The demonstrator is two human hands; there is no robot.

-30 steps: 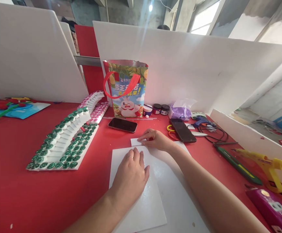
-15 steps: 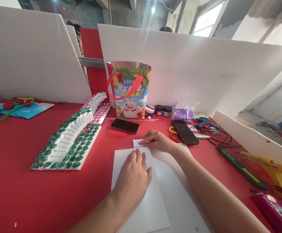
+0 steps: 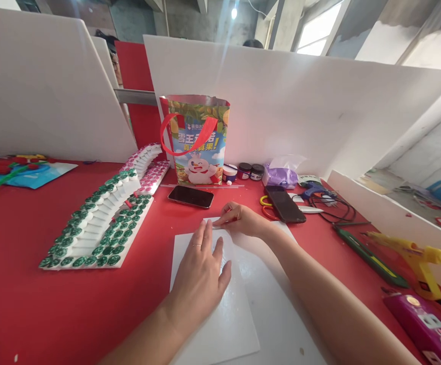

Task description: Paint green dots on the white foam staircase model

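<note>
A white rectangular board [image 3: 231, 319] lies on a larger white sheet [image 3: 281, 309] in front of me. My left hand [image 3: 201, 276] rests flat over the board, fingers stretched forward, its fingertips at a small white piece [image 3: 215, 220] by the board's far edge. Thumb and index finger of my right hand [image 3: 240, 219] are pinched on that small piece, which is mostly covered by both hands. Just beyond lies a dark smartphone [image 3: 190, 196].
At left stands a stair-like white model [image 3: 102, 223] with green and pink discs. A printed bag [image 3: 199, 142] and paint jars [image 3: 244, 170] stand behind. To the right are a second phone [image 3: 284, 204], scissors [image 3: 268, 208], a green cutter [image 3: 370, 256] and a yellow glue gun [image 3: 414, 258].
My left hand has slid forward, its fingers now reaching the small white piece and covering part of it. My right hand keeps its pinch there. The view has shifted slightly.
</note>
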